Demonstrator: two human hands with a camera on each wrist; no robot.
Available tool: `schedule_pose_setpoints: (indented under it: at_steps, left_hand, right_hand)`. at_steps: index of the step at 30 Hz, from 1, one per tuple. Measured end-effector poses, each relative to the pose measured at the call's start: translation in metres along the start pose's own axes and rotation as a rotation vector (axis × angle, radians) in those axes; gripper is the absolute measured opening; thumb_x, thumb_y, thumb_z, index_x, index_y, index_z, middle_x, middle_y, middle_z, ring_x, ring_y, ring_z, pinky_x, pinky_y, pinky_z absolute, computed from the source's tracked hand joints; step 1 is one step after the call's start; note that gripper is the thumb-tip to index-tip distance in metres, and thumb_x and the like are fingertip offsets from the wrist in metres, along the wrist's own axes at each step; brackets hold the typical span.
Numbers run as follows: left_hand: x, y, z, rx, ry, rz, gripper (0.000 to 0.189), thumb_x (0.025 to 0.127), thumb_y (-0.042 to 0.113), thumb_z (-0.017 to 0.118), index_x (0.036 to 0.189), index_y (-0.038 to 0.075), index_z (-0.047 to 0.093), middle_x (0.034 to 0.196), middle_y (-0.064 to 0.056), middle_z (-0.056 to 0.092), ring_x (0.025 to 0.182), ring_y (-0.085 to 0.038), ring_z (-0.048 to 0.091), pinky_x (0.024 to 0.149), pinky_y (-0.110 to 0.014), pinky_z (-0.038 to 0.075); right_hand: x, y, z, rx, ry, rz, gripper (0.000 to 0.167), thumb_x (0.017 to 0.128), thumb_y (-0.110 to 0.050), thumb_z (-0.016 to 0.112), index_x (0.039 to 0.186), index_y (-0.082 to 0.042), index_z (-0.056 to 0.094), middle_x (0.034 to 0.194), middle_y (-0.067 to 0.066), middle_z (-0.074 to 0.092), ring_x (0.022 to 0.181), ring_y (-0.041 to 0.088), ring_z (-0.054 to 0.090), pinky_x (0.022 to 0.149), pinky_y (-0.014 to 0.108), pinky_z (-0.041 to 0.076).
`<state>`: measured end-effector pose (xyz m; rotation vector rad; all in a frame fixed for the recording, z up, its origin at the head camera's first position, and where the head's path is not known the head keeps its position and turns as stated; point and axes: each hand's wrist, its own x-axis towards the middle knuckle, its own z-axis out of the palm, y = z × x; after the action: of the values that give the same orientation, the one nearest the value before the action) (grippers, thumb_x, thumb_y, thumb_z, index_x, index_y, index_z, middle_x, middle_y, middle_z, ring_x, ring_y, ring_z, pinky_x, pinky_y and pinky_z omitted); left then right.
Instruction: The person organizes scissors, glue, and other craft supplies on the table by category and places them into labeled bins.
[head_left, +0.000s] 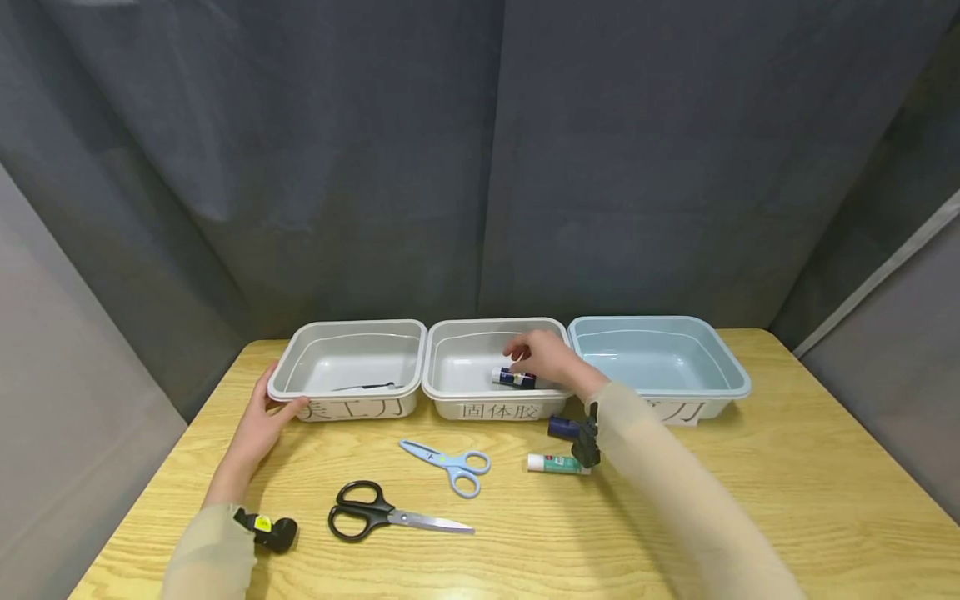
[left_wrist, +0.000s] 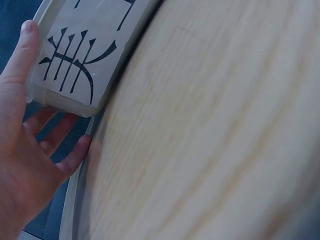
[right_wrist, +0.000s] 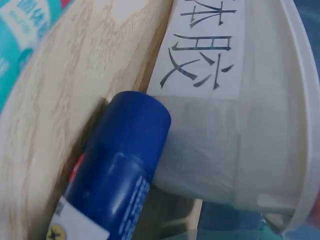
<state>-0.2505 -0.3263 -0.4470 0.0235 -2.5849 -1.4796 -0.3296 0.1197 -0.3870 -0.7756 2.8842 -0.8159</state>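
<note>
My left hand holds the front left corner of the left white bin, thumb along the front and fingers at its side wall. A slim dark item, perhaps a utility knife, lies in that bin. My right hand reaches into the middle white bin, fingers bent loosely just above a dark blue glue stick with a white end. Whether the fingertips touch it is hard to see. Below my right wrist lie a blue glue stick and a green glue stick.
Blue scissors and black-handled scissors lie on the wooden table. To the right stands a light blue bin, its label partly hidden by my forearm. All bins carry paper labels. A grey curtain hangs behind.
</note>
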Motion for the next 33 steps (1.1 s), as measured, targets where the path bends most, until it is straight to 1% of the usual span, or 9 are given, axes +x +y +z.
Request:
schedule_pose_setpoints:
  at_steps: [3,7,11,15,21,26,30,33]
  left_hand:
    - [-0.001,-0.001,0.001,0.004,0.002,-0.004,0.087,0.086,0.035,0.06,0.148,0.02,0.001,0.145,-0.022,0.023,0.12,-0.036,0.034,0.101,-0.053,0.024]
    - [-0.001,-0.002,0.001,0.007,0.003,-0.003,0.086,0.086,0.036,0.06,0.148,0.02,0.001,0.144,-0.022,0.024,0.119,-0.035,0.035,0.1,-0.054,0.025]
    - [-0.002,-0.001,0.001,0.001,0.001,-0.002,0.086,0.086,0.036,0.06,0.148,0.021,0.001,0.144,-0.022,0.025,0.12,-0.035,0.034,0.1,-0.055,0.024]
    - [-0.001,-0.001,0.001,0.001,-0.003,-0.009,0.087,0.086,0.036,0.06,0.148,0.021,0.0,0.144,-0.023,0.023,0.121,-0.037,0.033,0.101,-0.057,0.022]
    - [-0.001,0.0,0.002,-0.004,-0.004,-0.012,0.087,0.086,0.036,0.06,0.148,0.02,0.0,0.145,-0.022,0.023,0.121,-0.036,0.033,0.101,-0.056,0.022]
    - [-0.002,0.004,0.001,-0.02,-0.002,0.003,0.086,0.087,0.033,0.06,0.148,0.02,0.0,0.144,-0.024,0.023,0.121,-0.037,0.033,0.101,-0.057,0.021]
    - [-0.004,0.005,0.001,-0.02,-0.003,0.003,0.086,0.087,0.032,0.06,0.148,0.021,0.0,0.144,-0.024,0.024,0.121,-0.037,0.033,0.101,-0.057,0.021]
    - [-0.004,0.004,0.002,-0.022,-0.003,0.003,0.086,0.087,0.032,0.06,0.148,0.02,0.001,0.144,-0.024,0.024,0.12,-0.037,0.033,0.101,-0.057,0.021]
  right_hand:
    - [-0.004,0.0,-0.002,0.004,0.019,0.002,0.026,0.081,-0.012,0.068,0.105,-0.004,0.066,0.09,0.006,0.065,0.082,0.016,0.058,0.074,0.032,0.048]
    - [-0.012,0.0,-0.005,0.006,0.051,-0.02,0.026,0.081,-0.011,0.067,0.106,-0.005,0.066,0.092,0.006,0.066,0.083,0.016,0.058,0.075,0.033,0.047]
    - [-0.021,-0.001,-0.009,-0.004,0.082,-0.082,0.024,0.081,-0.01,0.067,0.105,-0.006,0.066,0.096,0.01,0.066,0.084,0.018,0.06,0.076,0.034,0.048]
    - [-0.032,-0.003,-0.013,-0.002,0.104,-0.126,0.023,0.082,-0.009,0.065,0.104,-0.006,0.066,0.098,0.011,0.066,0.084,0.019,0.06,0.076,0.035,0.049]
    - [-0.05,-0.005,-0.018,0.05,0.134,-0.116,0.022,0.083,-0.009,0.064,0.105,-0.007,0.066,0.102,0.012,0.064,0.085,0.018,0.06,0.076,0.033,0.05]
    - [-0.065,-0.007,-0.023,0.065,0.158,-0.099,0.02,0.083,-0.01,0.064,0.103,-0.008,0.067,0.1,0.009,0.065,0.084,0.016,0.06,0.074,0.031,0.051]
    - [-0.078,-0.007,-0.025,0.08,0.155,-0.109,0.02,0.083,-0.009,0.064,0.102,-0.008,0.067,0.1,0.01,0.065,0.083,0.015,0.059,0.073,0.029,0.051]
    - [-0.088,-0.006,-0.025,0.079,0.176,-0.12,0.018,0.083,-0.009,0.065,0.101,-0.008,0.067,0.098,0.009,0.065,0.082,0.014,0.059,0.072,0.027,0.051]
